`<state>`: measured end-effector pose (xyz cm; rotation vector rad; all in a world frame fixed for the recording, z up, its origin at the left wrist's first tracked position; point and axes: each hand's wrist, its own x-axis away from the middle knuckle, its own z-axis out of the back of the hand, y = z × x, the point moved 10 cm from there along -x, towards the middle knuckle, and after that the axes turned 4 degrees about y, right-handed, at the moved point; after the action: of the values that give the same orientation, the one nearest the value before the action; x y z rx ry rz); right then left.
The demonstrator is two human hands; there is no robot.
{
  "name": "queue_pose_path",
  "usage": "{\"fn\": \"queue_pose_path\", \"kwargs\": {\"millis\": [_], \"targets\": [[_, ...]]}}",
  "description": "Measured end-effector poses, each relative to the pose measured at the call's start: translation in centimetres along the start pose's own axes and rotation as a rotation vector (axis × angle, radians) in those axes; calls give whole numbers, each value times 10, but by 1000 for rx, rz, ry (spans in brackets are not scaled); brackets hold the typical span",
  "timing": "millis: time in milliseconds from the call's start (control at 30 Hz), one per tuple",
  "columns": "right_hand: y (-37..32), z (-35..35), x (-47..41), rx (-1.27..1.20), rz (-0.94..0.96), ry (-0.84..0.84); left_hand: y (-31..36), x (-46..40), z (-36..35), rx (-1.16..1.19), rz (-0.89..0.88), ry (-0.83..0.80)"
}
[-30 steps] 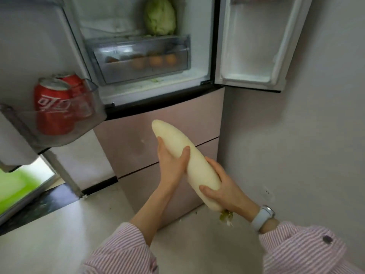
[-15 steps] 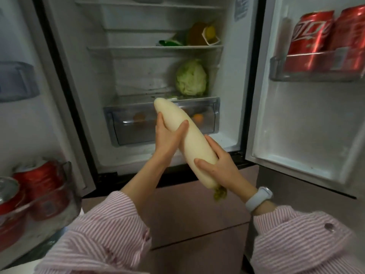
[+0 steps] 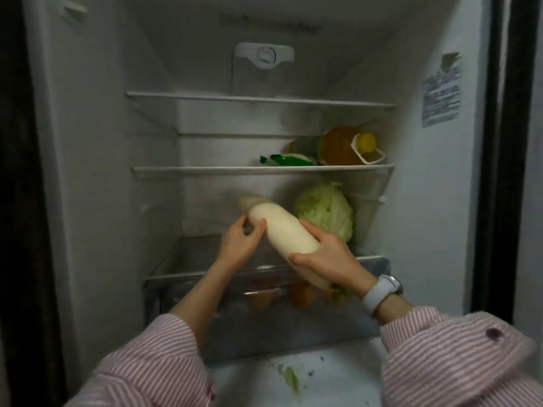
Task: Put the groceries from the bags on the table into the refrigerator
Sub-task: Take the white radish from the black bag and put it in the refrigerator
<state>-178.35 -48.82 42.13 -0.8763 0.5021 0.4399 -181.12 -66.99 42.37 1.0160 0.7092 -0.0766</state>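
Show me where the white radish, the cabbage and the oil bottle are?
white radish [image 3: 283,230], head view, middle of its pale body.
cabbage [image 3: 326,211], head view, front leaves.
oil bottle [image 3: 340,146], head view, amber body lying on its side.

No text, brand or number can be read. A white paper sticker with blue print and a green mark at its top [image 3: 441,91] sits on the right inner wall of the white refrigerator [image 3: 97,171], its lines too blurred to make out. The far amber plastic bottle [image 3: 338,146] shows no readable label.
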Motion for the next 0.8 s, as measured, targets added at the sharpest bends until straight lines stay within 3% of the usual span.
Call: {"fn": "queue_pose_path", "kwargs": {"millis": [133, 233, 367, 667, 800], "targets": [[10, -20, -52, 183, 6, -26, -32, -12, -14, -615, -143, -77], [17, -36, -75, 286, -18, -24, -49, -12, -26, -774, -123, -197], [28, -57, -96, 391, -73, -32, -71, -10, -33, -869, 18, -355], [28, -73, -96, 661, 102, 5, -67, -7, -35, -896, 30, -367], [30, -73, -86, 583, 191, 8, -66, -7, -32, -884, 35, -349]]}}
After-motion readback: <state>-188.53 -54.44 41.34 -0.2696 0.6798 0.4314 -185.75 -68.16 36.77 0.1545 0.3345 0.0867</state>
